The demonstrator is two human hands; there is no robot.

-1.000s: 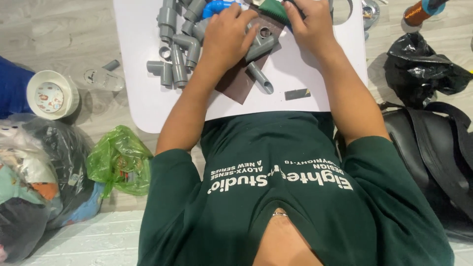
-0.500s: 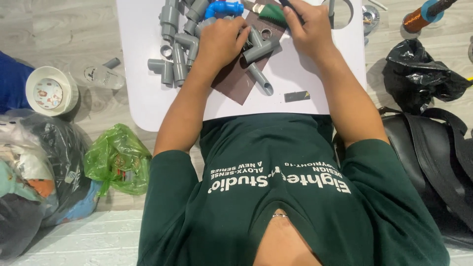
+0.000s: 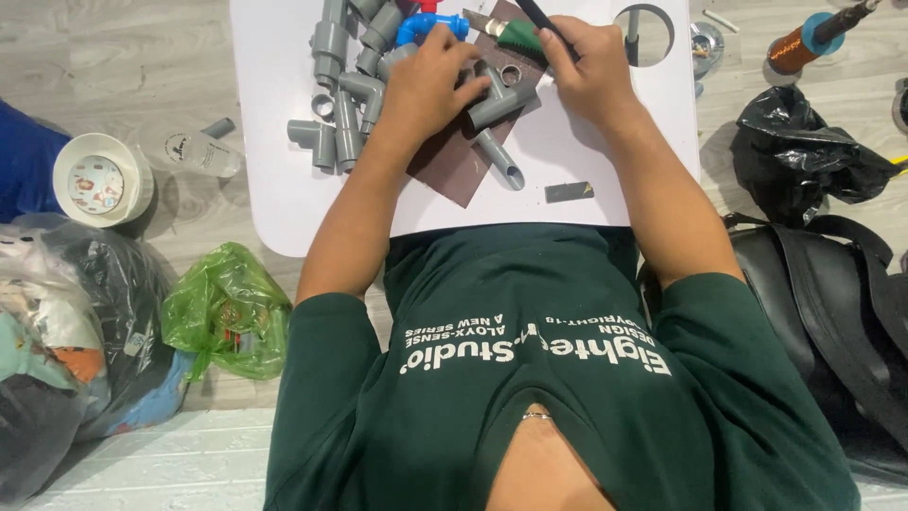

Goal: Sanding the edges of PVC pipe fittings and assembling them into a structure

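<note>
My left hand [image 3: 435, 80] presses on a grey pipe fitting [image 3: 501, 99] that lies on a brown sanding sheet [image 3: 454, 170] on the white table [image 3: 567, 161]. My right hand [image 3: 591, 71] is closed around a thin black rod [image 3: 534, 14], just right of that fitting. A green-handled blade [image 3: 518, 36] lies between the two hands. A blue pipe elbow [image 3: 430, 26] sits just above my left hand. Left of that hand lies a heap of grey pipe fittings [image 3: 340, 104]. A grey tube [image 3: 499, 161] pokes out below the held fitting.
A small dark flat piece [image 3: 569, 192] lies near the table's front edge. On the floor: a roll of tape [image 3: 99, 180], a green plastic bag [image 3: 222, 312], dark full bags [image 3: 57, 350] at left, a black bag [image 3: 804, 151] and a copper wire spool [image 3: 804, 43] at right.
The view has tipped, so the table sits lower in the frame. Both hands stay on the fitting and the rod, with only small shifts.
</note>
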